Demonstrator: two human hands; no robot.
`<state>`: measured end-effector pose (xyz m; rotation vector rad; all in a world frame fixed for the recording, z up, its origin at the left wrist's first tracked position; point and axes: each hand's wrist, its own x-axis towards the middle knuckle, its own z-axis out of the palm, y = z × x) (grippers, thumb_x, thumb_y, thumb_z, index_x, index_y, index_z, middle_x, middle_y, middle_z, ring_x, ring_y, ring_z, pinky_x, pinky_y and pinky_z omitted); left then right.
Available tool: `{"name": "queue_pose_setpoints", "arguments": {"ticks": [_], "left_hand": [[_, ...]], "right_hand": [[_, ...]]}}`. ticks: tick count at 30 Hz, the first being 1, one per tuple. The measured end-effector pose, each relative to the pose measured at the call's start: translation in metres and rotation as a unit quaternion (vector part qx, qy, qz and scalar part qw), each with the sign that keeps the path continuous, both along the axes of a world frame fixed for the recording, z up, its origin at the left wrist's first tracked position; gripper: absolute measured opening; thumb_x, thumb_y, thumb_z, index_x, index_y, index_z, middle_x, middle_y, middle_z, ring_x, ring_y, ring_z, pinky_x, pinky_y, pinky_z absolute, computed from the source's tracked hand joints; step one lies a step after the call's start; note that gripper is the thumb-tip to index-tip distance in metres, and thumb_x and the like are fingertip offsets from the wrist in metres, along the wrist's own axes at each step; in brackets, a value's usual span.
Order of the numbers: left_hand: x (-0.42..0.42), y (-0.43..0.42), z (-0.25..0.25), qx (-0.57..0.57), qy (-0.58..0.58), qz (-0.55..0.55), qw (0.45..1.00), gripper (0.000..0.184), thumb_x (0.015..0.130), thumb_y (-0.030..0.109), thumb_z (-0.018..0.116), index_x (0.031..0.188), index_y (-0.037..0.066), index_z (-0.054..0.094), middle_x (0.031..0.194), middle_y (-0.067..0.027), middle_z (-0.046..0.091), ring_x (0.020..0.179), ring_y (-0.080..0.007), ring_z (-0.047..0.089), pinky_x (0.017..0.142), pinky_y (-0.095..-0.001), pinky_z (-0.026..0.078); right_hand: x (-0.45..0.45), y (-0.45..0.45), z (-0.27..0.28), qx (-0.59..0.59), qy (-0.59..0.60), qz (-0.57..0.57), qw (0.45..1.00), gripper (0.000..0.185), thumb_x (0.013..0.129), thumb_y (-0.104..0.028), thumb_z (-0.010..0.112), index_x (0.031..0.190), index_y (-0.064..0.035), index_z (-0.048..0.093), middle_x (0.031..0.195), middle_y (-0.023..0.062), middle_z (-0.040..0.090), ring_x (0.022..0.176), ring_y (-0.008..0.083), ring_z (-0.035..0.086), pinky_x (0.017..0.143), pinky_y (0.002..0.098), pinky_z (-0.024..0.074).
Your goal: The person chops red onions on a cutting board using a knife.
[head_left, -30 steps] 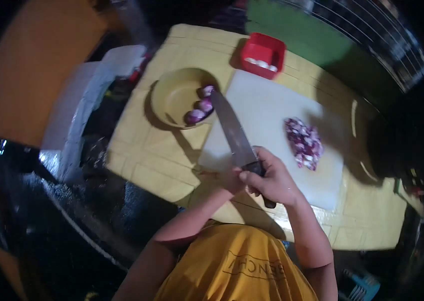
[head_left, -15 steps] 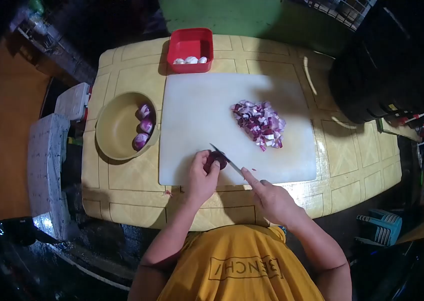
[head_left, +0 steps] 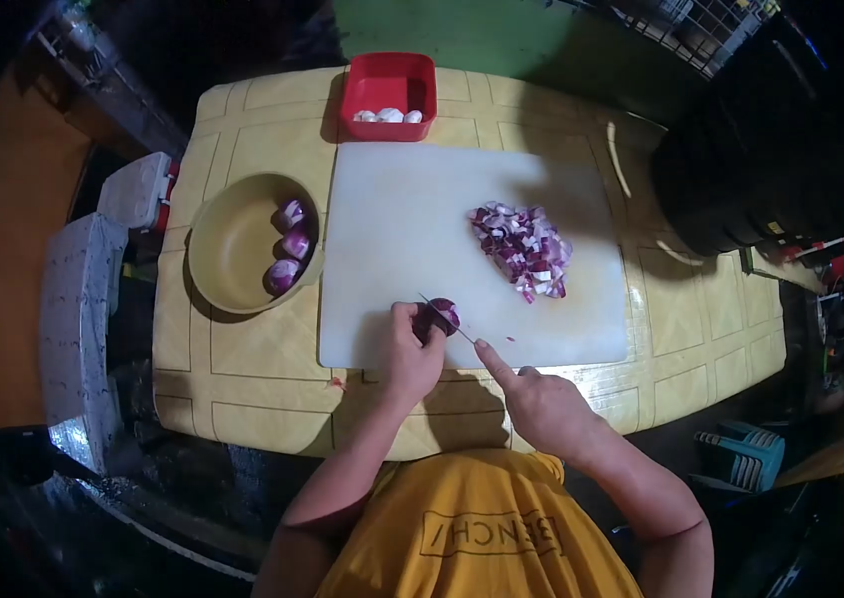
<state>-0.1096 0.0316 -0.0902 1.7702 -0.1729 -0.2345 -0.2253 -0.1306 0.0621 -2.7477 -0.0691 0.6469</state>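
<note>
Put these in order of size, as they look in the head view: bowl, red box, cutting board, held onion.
Largest to smallest:
Cutting board
Bowl
Red box
Held onion, though the left hand partly covers it

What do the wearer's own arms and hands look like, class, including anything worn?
The left hand and right hand are ungloved, with no ring or watch visible. No sleeve covers the left forearm or right forearm. Between them shows a mustard-yellow top with dark, boxed lettering.
</note>
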Motion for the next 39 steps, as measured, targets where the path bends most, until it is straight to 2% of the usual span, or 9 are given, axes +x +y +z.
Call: {"name": "queue_pose_setpoints", "arguments": {"ticks": [14,22,24,27,28,30,31,34,39], "left_hand": [[-0.007,-0.003,0.026,0.063,-0.016,0.006,0.998,0.036,0.093,0.016,0.073,0.119,0.001,0.052,0.098,-0.0154,0.068,0.088,-0.0264,0.069,0.080,-0.0404,0.055],[0.002,-0.008,0.051,0.167,-0.084,-0.064,0.980,0.047,0.085,0.009,0.075,0.125,0.003,0.051,0.101,-0.0148,0.066,0.097,-0.0325,0.068,0.088,-0.0454,0.054],[0.031,0.003,0.059,0.333,-0.219,-0.056,0.915,0.049,0.082,0.007,0.072,0.127,0.004,0.053,0.109,-0.0184,0.061,0.105,-0.0381,0.063,0.093,-0.0492,0.052],[0.060,0.018,0.066,0.435,-0.219,-0.101,0.868,0.052,0.080,0.009,0.070,0.131,0.007,0.060,0.117,-0.0216,0.060,0.108,-0.0434,0.061,0.093,-0.0512,0.052],[0.056,0.014,0.075,0.437,-0.220,-0.104,0.866,0.052,0.080,0.009,0.070,0.131,0.007,0.060,0.117,-0.0216,0.060,0.108,-0.0434,0.061,0.093,-0.0512,0.052],[0.046,-0.004,0.091,0.421,-0.401,-0.078,0.810,0.052,0.080,0.012,0.071,0.131,0.005,0.060,0.122,-0.0215,0.060,0.112,-0.0427,0.061,0.095,-0.0499,0.052],[0.038,-0.015,0.092,0.327,-0.367,-0.146,0.858,0.048,0.084,0.017,0.072,0.129,0.004,0.060,0.126,-0.0209,0.060,0.116,-0.0410,0.061,0.096,-0.0485,0.052],[0.021,-0.044,0.068,0.326,-0.328,-0.247,0.852,0.043,0.089,0.020,0.071,0.128,0.005,0.061,0.118,-0.0210,0.063,0.109,-0.0377,0.065,0.091,-0.0484,0.053],[0.046,-0.049,0.055,0.288,-0.211,-0.170,0.918,0.033,0.096,0.020,0.066,0.124,0.004,0.060,0.096,-0.0202,0.071,0.091,-0.0377,0.070,0.080,-0.0481,0.055]], "right_hand": [[0.022,-0.006,-0.071,0.064,-0.097,-0.001,0.993,0.085,0.089,-0.005,0.056,0.165,-0.0146,0.020,0.072,0.0191,0.065,0.063,0.0360,0.068,0.060,0.0483,0.0549],[0.015,-0.027,-0.079,0.251,-0.083,-0.064,0.962,0.076,0.094,-0.007,0.055,0.163,-0.0136,0.023,0.088,0.0265,0.068,0.085,0.0448,0.069,0.080,0.0510,0.0543],[0.007,-0.039,-0.049,0.283,-0.067,-0.109,0.951,0.073,0.094,-0.007,0.056,0.161,-0.0137,0.026,0.090,0.0256,0.068,0.085,0.0429,0.069,0.081,0.0494,0.0541],[-0.006,-0.062,-0.044,0.308,-0.068,-0.171,0.933,0.069,0.094,-0.007,0.057,0.158,-0.0146,0.032,0.095,0.0273,0.069,0.090,0.0444,0.068,0.082,0.0494,0.0538],[-0.011,-0.070,-0.047,0.303,-0.090,-0.198,0.928,0.067,0.094,-0.007,0.057,0.156,-0.0154,0.034,0.099,0.0300,0.069,0.093,0.0478,0.068,0.083,0.0510,0.0536],[-0.018,-0.079,-0.047,0.292,-0.091,-0.226,0.925,0.064,0.095,-0.009,0.057,0.155,-0.0149,0.036,0.100,0.0292,0.069,0.094,0.0474,0.068,0.085,0.0513,0.0535],[-0.021,-0.081,-0.047,0.295,-0.081,-0.238,0.922,0.064,0.095,-0.010,0.057,0.155,-0.0145,0.036,0.101,0.0296,0.069,0.095,0.0474,0.068,0.085,0.0514,0.0535],[-0.025,-0.078,-0.041,0.289,-0.055,-0.243,0.924,0.062,0.096,-0.011,0.057,0.155,-0.0137,0.037,0.103,0.0303,0.069,0.097,0.0472,0.068,0.086,0.0512,0.0536],[-0.025,-0.075,-0.048,0.287,-0.051,-0.235,0.927,0.061,0.096,-0.011,0.057,0.154,-0.0132,0.039,0.106,0.0304,0.069,0.099,0.0468,0.068,0.088,0.0505,0.0537]]}}
